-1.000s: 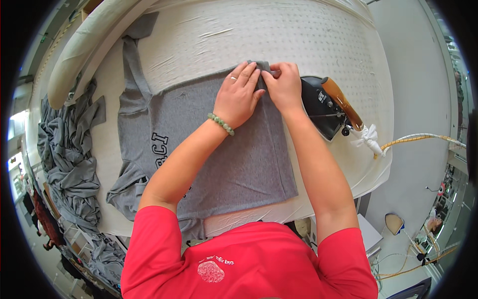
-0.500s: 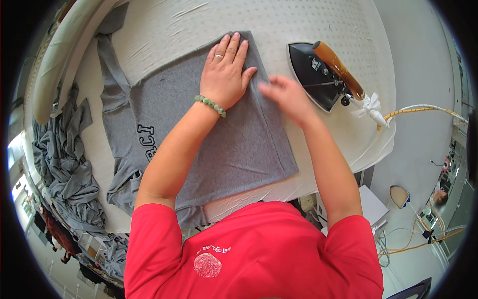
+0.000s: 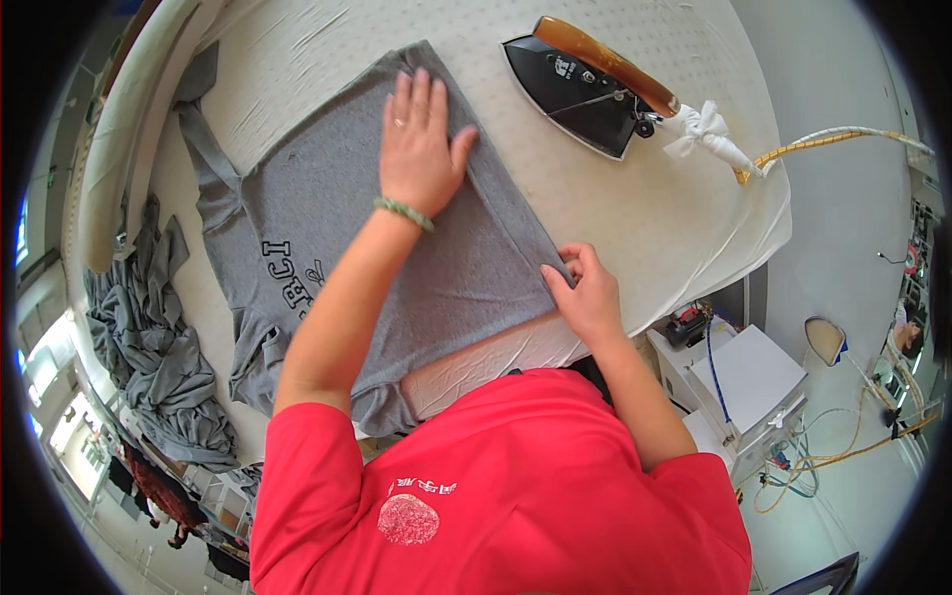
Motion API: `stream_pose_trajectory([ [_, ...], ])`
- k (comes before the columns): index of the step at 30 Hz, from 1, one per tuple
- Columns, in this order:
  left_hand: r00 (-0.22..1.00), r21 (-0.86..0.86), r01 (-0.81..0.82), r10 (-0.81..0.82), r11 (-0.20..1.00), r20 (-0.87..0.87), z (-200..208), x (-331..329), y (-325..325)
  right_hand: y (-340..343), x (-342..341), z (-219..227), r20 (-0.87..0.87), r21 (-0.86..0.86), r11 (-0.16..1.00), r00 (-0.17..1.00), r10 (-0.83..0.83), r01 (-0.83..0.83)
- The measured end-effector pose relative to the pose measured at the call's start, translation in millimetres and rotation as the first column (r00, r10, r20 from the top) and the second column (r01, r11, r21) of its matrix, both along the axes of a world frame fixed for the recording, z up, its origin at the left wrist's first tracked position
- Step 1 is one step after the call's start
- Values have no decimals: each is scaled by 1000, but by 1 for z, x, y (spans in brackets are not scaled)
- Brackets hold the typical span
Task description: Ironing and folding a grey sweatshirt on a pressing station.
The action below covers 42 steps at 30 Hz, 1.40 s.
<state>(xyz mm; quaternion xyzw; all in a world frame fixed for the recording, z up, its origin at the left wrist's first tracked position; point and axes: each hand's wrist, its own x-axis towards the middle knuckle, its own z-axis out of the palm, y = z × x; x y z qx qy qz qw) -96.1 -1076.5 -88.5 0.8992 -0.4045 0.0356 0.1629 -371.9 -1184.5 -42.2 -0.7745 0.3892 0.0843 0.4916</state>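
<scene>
A grey shirt (image 3: 327, 188) with dark lettering lies spread on a padded white ironing table (image 3: 684, 218), its hem toward the right. My left hand (image 3: 421, 159), wearing a ring and a green bead bracelet, rests flat on the cloth near the far end of the hem, fingers stretched out. At the near end of the hem, my right hand (image 3: 590, 297) has its thumb on the cloth and its curled fingers at the edge, pinching it. An iron (image 3: 580, 94) with a brown wooden handle sits on the table beyond the hem, touched by neither hand.
A heap of grey garments (image 3: 164, 367) lies at the left beside a long padded arm (image 3: 134, 149). The iron's hose (image 3: 833, 137) runs off to the right, past white cloth tied at its handle. Below the table's right edge stands a white box (image 3: 754, 372) near tangled tubes.
My right hand has moved nearer, from beside the middle of the hem to its near end, and closed there. My left hand stays flat on the shirt. The view has shifted somewhat.
</scene>
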Motion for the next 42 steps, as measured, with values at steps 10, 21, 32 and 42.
stream_pose_trajectory([
  [10,1000,-26,14,-14,1000,8,1,-67,5,6,2,3,26,-367,929,998,52,-39],
  [21,769,133,560,-454,817,-451,48,29,-38,9,17,-22,74,-594,797,980,187,-107],
  [32,803,-92,495,-496,864,-331,43,1,-22,1,25,-15,172,-688,720,945,279,-88],
  [42,989,-202,144,-150,969,-14,23,102,-3,20,74,-29,241,-671,654,730,639,-351],
])
